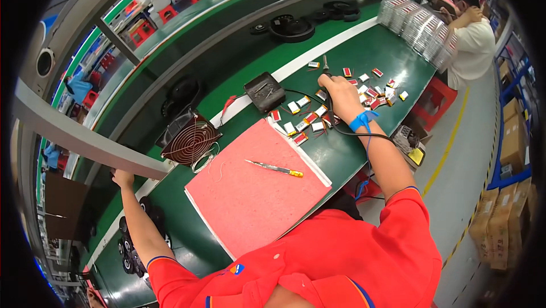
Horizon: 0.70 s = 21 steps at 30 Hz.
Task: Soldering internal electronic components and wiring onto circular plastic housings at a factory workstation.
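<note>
Clock taken from view centre. Shirt (375, 245) is bright red, short-sleeved. Sleeve edging (402, 191), 4 and 7 o'clock: dark blue, narrow. Collar trim (364, 294), 5: blue and yellow. Chest emblem (236, 269), near 6:30, shows blue and orange. Wrist strap (362, 121), 3, right arm: blue, thin blue cord (369, 147) attached.
</note>
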Tool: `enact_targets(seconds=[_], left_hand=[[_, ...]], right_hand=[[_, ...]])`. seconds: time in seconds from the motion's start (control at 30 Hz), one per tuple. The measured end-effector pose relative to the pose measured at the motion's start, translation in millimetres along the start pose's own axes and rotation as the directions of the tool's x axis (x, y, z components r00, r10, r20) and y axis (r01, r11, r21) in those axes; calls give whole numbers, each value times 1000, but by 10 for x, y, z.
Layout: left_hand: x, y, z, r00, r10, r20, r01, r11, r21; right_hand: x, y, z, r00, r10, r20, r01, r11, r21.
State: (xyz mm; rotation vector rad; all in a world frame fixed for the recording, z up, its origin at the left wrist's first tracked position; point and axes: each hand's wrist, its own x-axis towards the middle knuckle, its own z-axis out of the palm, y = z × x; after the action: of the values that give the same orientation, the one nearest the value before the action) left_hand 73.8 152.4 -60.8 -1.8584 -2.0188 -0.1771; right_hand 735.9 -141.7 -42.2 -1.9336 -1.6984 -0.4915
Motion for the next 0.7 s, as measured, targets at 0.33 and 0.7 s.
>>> enact_targets(seconds=[0.33,0.7], left_hand=[[-164,231,-229,999,-4,-38,-3,986,-169],[-759,-262,-865,965,166,-203,-238,879,-412]], right_hand=[[72,83,-16,982,95,-161,-42,952,304],[34,-77,-135,983,61,-176,26,890,455]])
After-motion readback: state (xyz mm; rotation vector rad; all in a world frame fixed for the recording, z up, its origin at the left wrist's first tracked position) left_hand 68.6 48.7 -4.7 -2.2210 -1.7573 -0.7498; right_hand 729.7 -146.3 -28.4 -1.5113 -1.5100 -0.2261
